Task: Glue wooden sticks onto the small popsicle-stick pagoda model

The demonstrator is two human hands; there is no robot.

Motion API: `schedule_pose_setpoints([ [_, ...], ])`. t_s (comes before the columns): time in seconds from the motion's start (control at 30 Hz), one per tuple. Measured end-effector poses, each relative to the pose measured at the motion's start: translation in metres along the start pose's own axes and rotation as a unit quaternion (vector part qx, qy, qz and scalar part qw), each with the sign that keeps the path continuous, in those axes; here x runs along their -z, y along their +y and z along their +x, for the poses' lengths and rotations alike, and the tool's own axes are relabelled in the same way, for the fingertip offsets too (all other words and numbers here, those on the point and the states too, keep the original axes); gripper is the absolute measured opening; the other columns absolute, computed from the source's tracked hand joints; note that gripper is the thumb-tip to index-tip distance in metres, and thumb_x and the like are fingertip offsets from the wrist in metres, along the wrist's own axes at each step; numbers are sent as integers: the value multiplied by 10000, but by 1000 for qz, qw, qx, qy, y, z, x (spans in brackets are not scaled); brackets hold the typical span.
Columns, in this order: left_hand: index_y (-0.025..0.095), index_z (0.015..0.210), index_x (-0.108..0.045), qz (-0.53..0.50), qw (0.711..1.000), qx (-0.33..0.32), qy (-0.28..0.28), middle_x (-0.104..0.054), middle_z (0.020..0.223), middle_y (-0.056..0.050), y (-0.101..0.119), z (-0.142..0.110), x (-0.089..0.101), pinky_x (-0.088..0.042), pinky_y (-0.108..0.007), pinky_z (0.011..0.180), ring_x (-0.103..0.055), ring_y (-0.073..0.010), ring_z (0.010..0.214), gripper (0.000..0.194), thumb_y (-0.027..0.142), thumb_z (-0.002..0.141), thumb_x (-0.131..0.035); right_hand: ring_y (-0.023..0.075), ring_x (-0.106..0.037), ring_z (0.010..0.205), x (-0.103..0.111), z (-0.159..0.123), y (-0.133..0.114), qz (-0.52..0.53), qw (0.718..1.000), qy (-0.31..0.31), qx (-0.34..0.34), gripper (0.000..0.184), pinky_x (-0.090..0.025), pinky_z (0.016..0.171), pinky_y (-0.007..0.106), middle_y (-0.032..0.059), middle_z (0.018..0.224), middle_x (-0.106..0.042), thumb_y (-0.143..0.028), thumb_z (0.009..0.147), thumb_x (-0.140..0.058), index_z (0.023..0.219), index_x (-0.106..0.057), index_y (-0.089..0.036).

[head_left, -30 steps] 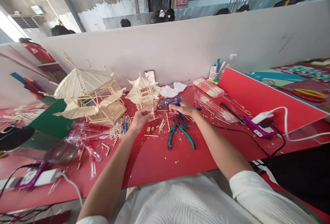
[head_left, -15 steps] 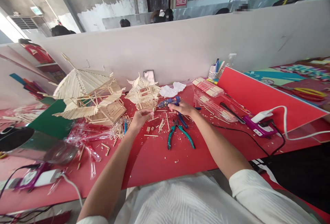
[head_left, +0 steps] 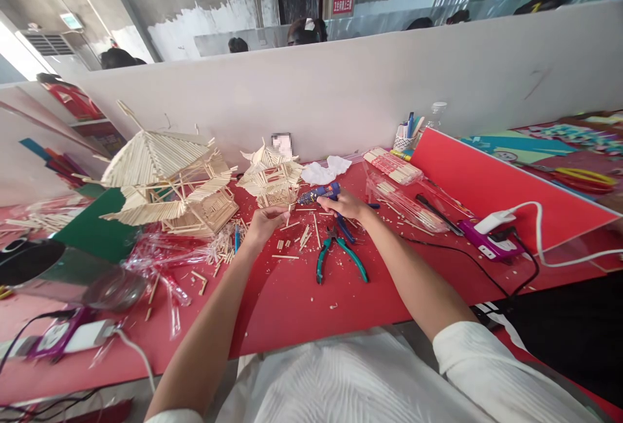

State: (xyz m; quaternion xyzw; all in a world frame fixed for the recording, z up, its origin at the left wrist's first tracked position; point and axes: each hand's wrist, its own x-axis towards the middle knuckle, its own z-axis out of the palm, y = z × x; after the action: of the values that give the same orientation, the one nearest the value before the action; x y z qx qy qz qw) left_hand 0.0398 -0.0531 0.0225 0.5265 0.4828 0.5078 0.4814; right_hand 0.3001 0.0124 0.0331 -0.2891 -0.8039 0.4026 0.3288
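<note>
My right hand (head_left: 341,202) is wrapped round a blue glue gun (head_left: 316,194), its nozzle pointing left. Close to that nozzle, my left hand (head_left: 268,220) pinches a small wooden stick (head_left: 290,213); whether the tip touches it I cannot tell. Just behind my left hand stands a small stick-built pavilion (head_left: 269,176) with a tiered roof. A larger stick pavilion (head_left: 168,180) is to its left. Below the glue gun lie teal-handled pliers (head_left: 341,255) with their handles spread. Short cut sticks (head_left: 305,237) are scattered between the pliers and my left hand.
At right are packs of sticks (head_left: 394,165), a red board (head_left: 501,193) and a purple power strip (head_left: 489,239) with cables. Plastic wrapping (head_left: 165,251) and a clear jar (head_left: 73,274) lie at left. A pale partition (head_left: 341,92) closes the table's back.
My hands, the glue gun and the stick hold almost the same place. The view has shifted very slightly, and a person's head beyond the partition has moved a little.
</note>
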Motion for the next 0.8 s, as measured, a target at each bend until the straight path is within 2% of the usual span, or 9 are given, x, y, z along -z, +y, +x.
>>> schedule_pose_setpoints([
  [0.7,149,750,-791,14,1000,-2,7,-643,665,-9,2,0,1,-415,-255,640,-501,-110,630,464,496,480,-940,99,-485,464,1,1,4,20,1000,10,-7,517,-412,490,244,-37,546,-502,-617,916,-575,614,-510,-202],
  [0.8,153,745,-788,6,1000,2,11,-635,650,-10,4,-1,0,-432,-258,644,-506,-117,634,478,510,467,-940,99,-478,469,4,0,7,21,1000,-7,-22,517,-406,474,238,-34,543,-504,-622,912,-580,625,-529,-196],
])
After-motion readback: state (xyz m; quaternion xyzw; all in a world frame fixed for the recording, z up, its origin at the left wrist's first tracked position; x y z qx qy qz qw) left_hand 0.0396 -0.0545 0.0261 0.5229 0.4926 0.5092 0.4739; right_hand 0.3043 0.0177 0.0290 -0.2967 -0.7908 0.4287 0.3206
